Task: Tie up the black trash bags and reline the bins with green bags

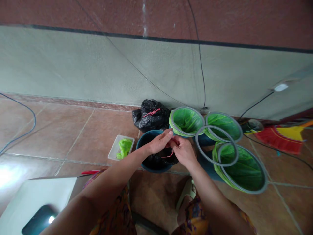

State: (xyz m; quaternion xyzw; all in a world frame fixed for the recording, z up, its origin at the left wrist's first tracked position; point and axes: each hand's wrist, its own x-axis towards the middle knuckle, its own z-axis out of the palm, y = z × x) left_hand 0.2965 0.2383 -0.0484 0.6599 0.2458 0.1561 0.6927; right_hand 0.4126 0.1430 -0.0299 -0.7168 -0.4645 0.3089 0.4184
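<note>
Both hands meet over a dark blue bin on the tiled floor. My left hand reaches in from the left, its fingers closed together around a red drawstring. From the other side, my right hand pinches the same red drawstring, and a loose loop of it hangs below. Under the hands, a black plastic bag lies in the bin; its upper part is partly hidden by my hands. Behind the bin, a full black bag tied with red string rests against the wall.
Several blue bins lined with green bags stand to the right. A loose grey ring lies across their rims. Left are a clear tray with a green bag and a white surface with a phone. A red-yellow broom lies far right.
</note>
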